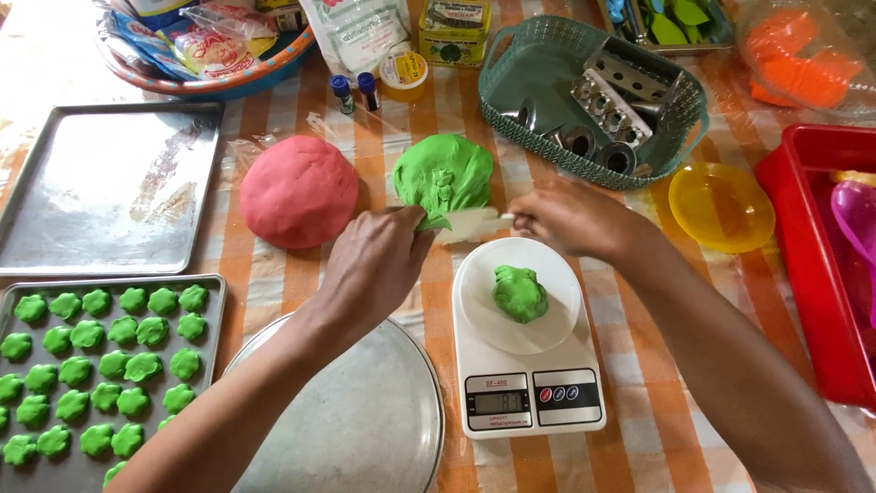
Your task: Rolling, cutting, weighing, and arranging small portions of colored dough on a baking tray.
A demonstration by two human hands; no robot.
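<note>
Tray of green shaped pieces (100,365) far left, parked clear. Left hand (379,265) pinches a bit of green dough (432,222) off the green mound (444,172). Right hand (570,219) clamps a white scraper (476,224), long axis horizontal, edge pointing left. 1 green lump (519,292) sits on the scale (525,347).

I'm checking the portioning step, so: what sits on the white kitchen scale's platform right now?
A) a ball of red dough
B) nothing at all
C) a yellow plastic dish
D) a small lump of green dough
D: a small lump of green dough rests on the round platform of the white scale, while the red dough lies on the tablecloth and the yellow dish sits off to the side.
</note>
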